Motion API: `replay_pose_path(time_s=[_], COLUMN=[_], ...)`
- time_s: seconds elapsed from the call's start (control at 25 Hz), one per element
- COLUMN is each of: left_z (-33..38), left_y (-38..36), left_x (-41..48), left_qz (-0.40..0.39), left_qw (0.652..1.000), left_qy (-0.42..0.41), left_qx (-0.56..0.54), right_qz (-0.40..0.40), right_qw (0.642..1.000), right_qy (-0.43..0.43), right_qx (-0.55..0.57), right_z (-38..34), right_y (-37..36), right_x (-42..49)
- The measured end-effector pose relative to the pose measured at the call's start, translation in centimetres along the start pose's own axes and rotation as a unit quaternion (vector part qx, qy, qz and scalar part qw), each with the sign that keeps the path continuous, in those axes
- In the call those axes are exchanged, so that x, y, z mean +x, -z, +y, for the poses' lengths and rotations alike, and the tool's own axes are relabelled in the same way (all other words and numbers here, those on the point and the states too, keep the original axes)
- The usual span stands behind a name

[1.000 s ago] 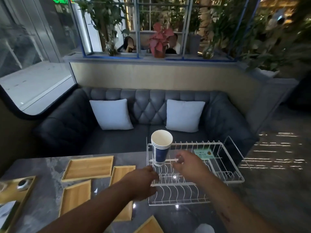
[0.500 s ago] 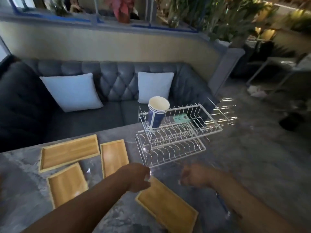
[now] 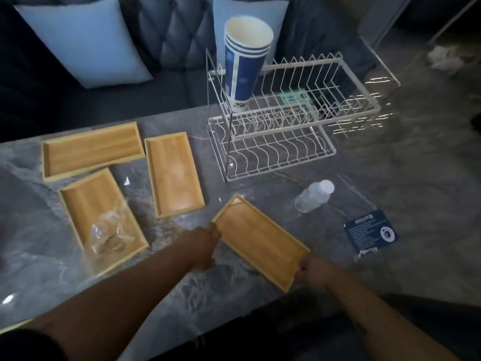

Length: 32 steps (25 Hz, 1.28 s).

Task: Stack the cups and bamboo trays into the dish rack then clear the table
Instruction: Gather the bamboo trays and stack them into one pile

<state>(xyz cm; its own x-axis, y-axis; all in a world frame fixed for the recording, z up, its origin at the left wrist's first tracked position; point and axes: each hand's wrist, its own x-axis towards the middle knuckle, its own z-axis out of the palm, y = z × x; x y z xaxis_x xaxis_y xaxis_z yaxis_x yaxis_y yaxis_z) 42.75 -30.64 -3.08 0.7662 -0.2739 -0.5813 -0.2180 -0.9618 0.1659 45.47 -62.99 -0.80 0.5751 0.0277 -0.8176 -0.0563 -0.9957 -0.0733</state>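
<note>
Hands on the nearest bamboo tray, a shallow rectangular one lying slantwise on the grey marbled table close to its near edge. The left hand meets the tray's far-left end, fingers curled against the rim; the right hand closes on the near-right corner, thumb side on the rim. The tray looks flat on the table, though I cannot tell whether it is lifted at all. Three more bamboo trays lie to the left: a long one farthest away, set crosswise; an upright one just right of it; and a third nearer, with a crumpled clear plastic wrapper resting in it. Far right on the table stands the white wire two-tier dish rack, and at the left end of its upper tier sits a stack of blue-and-white paper cups, mouth up and leaning slightly left. A pale green card lies in that upper tier. Just near of the rack, a small clear plastic bottle with a white cap lies on its side, and nearer right of it a dark blue printed card. Beyond the table, a dark tufted sofa with two light cushions.
</note>
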Motion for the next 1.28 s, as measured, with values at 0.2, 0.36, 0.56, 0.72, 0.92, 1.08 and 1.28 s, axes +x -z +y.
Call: replay_pose_path(time_s=[0.2,0.36,0.56,0.72,0.92,1.08,1.28], left_z=[0.3,-0.9,-2.5,-3.7,-5.3,-8.4,-13.3], left_y=[-2.9,-4.7,-6.9,-7.9,-7.9,-9.1,-11.8], left_x=[-2.3,-4.7,-7.6,-9.6,-12.7,-17.1,-23.6], left_qz=[-0.006,-0.036,-0.032,-0.014,0.012,-0.055,-0.098], left_qw=[1.0,0.992,0.975,0.965,0.956,0.947,0.939], left_qy=[0.005,0.063,0.128,0.153,0.172,0.225,0.287], left_qx=[-0.02,-0.107,-0.179,-0.212,-0.235,-0.222,-0.161], right_qz=[0.024,0.041,0.047,0.048,0.083,-0.044,-0.063], right_qw=[0.997,0.996,0.995,0.993,0.965,0.936,0.904], right_qy=[0.004,0.045,0.087,0.11,0.133,0.197,0.277], right_qx=[0.078,0.062,0.03,-0.015,-0.21,-0.288,-0.319], right_z=[-1.5,-4.6,-9.0,-11.7,-14.5,-20.2,-28.5], right_y=[-1.3,-0.6,-0.3,-0.4,0.2,-1.0,-4.3], right_x=[1.3,1.9,3.1,3.2,1.6,-0.5,-3.4])
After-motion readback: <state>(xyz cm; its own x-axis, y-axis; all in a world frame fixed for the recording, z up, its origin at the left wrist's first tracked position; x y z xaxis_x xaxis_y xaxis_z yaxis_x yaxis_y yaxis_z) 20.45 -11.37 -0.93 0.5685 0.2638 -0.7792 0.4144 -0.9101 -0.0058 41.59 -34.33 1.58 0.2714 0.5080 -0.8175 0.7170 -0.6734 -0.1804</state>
